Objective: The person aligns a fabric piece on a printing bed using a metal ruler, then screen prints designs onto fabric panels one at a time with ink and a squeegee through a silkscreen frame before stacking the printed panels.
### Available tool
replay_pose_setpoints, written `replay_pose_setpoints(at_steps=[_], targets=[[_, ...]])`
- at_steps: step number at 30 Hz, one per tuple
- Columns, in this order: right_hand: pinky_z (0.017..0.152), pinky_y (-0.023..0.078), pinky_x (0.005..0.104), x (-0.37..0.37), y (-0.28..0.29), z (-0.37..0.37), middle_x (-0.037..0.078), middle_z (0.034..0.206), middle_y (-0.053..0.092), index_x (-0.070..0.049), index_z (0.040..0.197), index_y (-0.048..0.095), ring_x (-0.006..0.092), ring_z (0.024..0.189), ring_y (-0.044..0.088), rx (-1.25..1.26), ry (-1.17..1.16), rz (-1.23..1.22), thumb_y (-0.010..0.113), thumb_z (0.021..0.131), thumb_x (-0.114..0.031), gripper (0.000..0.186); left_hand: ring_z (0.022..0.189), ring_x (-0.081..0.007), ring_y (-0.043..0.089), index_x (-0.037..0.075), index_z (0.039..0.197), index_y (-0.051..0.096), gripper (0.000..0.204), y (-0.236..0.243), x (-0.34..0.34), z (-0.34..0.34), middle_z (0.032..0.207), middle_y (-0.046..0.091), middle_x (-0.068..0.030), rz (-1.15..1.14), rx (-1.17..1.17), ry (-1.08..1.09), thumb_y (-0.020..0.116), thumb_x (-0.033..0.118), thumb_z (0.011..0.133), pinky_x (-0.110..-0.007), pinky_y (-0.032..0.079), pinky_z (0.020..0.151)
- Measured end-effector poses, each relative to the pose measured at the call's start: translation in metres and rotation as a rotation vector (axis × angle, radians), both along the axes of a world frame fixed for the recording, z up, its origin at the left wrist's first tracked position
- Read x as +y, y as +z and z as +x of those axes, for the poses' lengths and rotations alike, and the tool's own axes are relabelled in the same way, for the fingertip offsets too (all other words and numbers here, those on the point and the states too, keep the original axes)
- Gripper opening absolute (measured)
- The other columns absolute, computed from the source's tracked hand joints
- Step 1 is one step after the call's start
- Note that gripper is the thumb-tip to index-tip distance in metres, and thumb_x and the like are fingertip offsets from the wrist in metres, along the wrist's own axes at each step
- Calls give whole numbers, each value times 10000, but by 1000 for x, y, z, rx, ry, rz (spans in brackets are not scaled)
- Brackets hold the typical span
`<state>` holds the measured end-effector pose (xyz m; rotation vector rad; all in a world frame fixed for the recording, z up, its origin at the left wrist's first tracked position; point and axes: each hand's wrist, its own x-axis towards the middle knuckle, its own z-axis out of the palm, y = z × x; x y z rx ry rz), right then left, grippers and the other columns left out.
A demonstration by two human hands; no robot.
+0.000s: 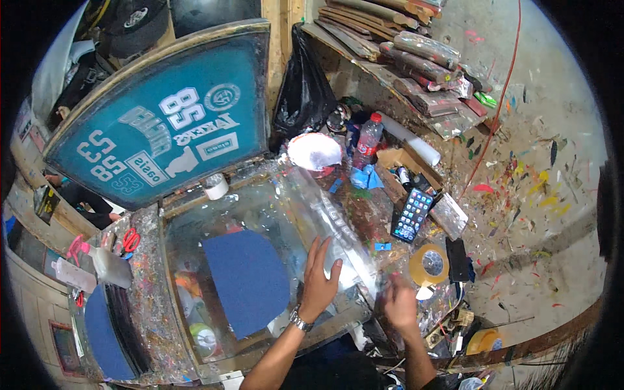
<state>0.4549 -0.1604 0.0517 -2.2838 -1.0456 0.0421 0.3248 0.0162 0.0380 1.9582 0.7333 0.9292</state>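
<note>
My left hand (320, 283) is open, its fingers stretched out over the right side of a glass-topped frame (260, 201). Beneath and beside those fingers runs a shiny clear strip (335, 218), wrinkled, slanting along the frame's right edge. My right hand (400, 304) is beside the near end of that strip, blurred, with its fingers curled in; what they hold, if anything, I cannot make out. Left of my left hand, a dark blue panel (247, 279) with one rounded side lies flat on the glass.
A teal printing screen (188, 97) stands tilted up behind. To the right are a phone (413, 214), a tape roll (429, 264), a cardboard box (393, 185) and a bottle (368, 140). Spray bottles (110, 265), red scissors (131, 240) and stacked blue panels (107, 331) lie left.
</note>
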Motion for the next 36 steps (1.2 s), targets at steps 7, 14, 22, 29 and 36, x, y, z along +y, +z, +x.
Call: replay_pose_setpoints(at_steps=[7,14,22,29,36], targets=[[1070,413,411,178,18,74,280,1421,515,30,1448,412,376,1285,538,444,422,78,601,961,-501,745,1163,-314,569,-8,1531,206,797,-38,8,9,1359,459,-253,-513,-107,56,648,349,972,-376,573,842],[1147,335,418,207,-30,72,315,1505,402,41,1493,375,413,1401,412,567,448,-271,531,913,-691,947,1103,-219,571,103,1557,144,718,-48,15,15,1277,511,-126,-967,-257,-60,568,339,1027,-381,569,832],[892,480,480,153,-7,95,335,1004,666,29,1122,680,454,1019,650,482,341,-177,456,1023,-521,602,1058,-214,587,15,1512,304,642,-59,-6,51,1233,571,-144,-713,-276,-62,595,292,1011,-342,483,917],[750,512,534,68,56,168,254,941,652,-9,1065,664,454,865,648,-386,-269,276,567,967,-168,210,1053,-240,666,0,1400,494,487,-66,-22,41,1367,523,-205,-579,-234,-110,629,179,968,-352,518,905],[768,548,507,5,35,240,231,1056,590,-54,1180,653,420,954,634,-525,-419,-58,604,944,-196,280,1126,-304,606,2,1444,405,579,-53,-33,31,1396,459,-242,-656,-151,164,640,214,960,-413,486,961]])
